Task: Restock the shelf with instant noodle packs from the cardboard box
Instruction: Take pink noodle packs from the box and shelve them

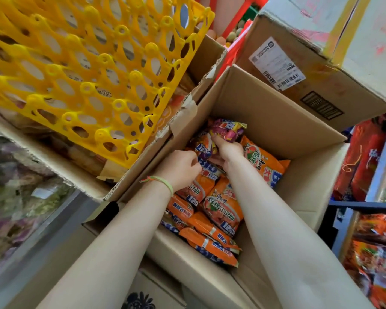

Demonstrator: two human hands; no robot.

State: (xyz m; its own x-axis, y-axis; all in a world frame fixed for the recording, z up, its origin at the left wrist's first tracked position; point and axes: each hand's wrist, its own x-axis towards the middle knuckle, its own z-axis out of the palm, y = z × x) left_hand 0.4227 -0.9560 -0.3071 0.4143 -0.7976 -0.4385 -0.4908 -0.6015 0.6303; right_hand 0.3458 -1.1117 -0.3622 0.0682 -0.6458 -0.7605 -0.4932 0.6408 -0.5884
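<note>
An open cardboard box (pixel 274 121) sits in the middle, holding several orange instant noodle packs (pixel 223 208). Both my hands reach down into it. My right hand (pixel 228 150) grips a purple noodle pack (pixel 228 130) at the far end of the box. My left hand (pixel 179 169), with a green band on the wrist, closes its fingers on the edge of an orange and blue pack (pixel 206 169) beside it. The blue metal shelf (pixel 383 166) at the right edge holds orange noodle packs (pixel 374 253).
A stack of yellow plastic egg trays (pixel 87 70) rests on another open carton (pixel 60 161) at the left. Sealed cartons (pixel 316 70) are stacked behind the box at upper right. More cartons lie under the box at the bottom.
</note>
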